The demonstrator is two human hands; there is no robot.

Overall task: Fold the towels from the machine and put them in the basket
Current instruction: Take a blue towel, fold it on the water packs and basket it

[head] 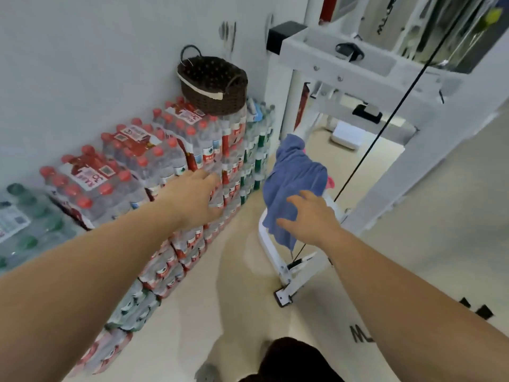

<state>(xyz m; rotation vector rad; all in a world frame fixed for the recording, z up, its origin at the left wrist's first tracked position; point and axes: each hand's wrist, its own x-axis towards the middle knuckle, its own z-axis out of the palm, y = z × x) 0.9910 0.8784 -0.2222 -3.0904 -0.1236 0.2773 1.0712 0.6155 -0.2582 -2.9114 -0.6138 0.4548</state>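
Right hand (311, 216): fingers spread, lightly curved, released, grasping nothing. Poised over the lower folds of a blue towel (294, 172); contact impossible to tell. Soft napped terry, crumpled, draped over a white metal bar of the machine (316, 59) and hanging in loose folds. Behind it, a sliver of pink towel (331, 183), mostly hidden.

Left hand (192, 197): fingers straight and relaxed, blurred, holding nothing, held in front of stacked bottle packs (165, 166). Clear plastic under glossy shrink-wrap, red caps and labels, some green, piled in steps along the pale wall.

On top of the highest stack, well apart from both hands, a basket (217, 100): round, dark brown weave, two loop handles, cream band at the rim. Inside, only a dark dotted lining on view.

Thin black cable (385, 133) taut across the painted frame of the machine; smooth beige floor (242, 285) below.
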